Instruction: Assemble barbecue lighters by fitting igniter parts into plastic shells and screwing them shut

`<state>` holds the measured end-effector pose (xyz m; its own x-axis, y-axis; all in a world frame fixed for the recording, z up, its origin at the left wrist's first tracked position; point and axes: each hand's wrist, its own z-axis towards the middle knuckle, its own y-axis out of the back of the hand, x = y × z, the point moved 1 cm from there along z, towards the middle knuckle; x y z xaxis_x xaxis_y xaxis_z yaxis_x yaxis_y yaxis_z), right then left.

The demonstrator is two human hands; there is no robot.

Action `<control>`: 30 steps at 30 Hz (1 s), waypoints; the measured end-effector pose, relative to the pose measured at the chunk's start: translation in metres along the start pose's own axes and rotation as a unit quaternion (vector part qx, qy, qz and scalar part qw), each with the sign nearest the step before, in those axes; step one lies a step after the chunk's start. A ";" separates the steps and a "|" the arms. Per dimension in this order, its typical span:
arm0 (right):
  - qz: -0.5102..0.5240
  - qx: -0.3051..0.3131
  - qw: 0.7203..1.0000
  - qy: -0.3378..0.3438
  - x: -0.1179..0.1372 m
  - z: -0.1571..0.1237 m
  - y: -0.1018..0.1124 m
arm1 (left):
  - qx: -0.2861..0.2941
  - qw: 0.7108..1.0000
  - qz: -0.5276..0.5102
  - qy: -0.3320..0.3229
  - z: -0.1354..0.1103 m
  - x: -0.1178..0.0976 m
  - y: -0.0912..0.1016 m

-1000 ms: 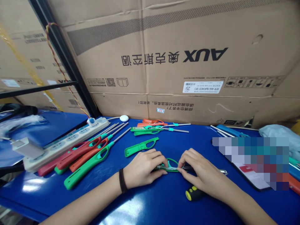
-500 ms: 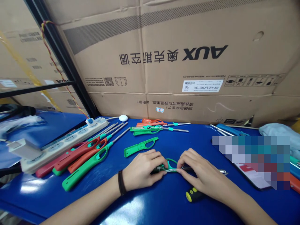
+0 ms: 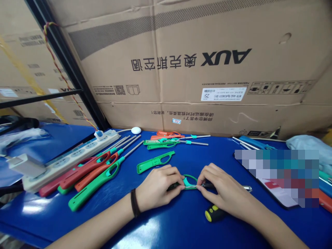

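Observation:
Between my hands lies an opened green long-nosed lighter, with its trigger loop and a teal trigger showing. My left hand pinches its handle end, which the fingers largely hide. At the front of the loop, thumb and fingertips of my right hand are closed on the lighter's nose by a thin pale wire. A shiny metal tip sticks out beyond the right hand. Below that hand rests a yellow-and-black screwdriver handle, partly covered. A loose green half shell lies just behind my left hand.
Closed red and green lighters lie left, beside a white power strip with a plugged-in adapter. Opened green and orange lighters lie behind. A phone-like slab, partly pixelated, is at right. A large carton stands behind.
My left fingers have closed further over the handle end, covering inner parts seen before. My right fingertips have shifted slightly right along the lighter's nose. Other things stay put.

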<state>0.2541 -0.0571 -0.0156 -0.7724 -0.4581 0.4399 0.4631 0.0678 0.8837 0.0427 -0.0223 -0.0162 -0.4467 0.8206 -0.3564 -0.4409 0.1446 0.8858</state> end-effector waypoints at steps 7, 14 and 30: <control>-0.016 -0.005 1.000 -0.010 -0.006 -0.001 0.002 | 0.004 1.000 0.024 -0.019 -0.002 0.000 0.000; -0.020 0.005 1.000 0.014 -0.007 -0.001 0.010 | 0.023 0.997 0.066 -0.043 -0.005 -0.002 0.000; -0.026 0.014 0.999 0.018 -0.003 0.000 0.014 | 0.023 0.993 0.093 -0.074 -0.007 -0.002 -0.002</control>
<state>0.2627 -0.0554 -0.0048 -0.7786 -0.4938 0.3871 0.4096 0.0674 0.9098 0.0393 -0.0276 -0.0194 -0.3964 0.9072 -0.1407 -0.3236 0.0054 0.9462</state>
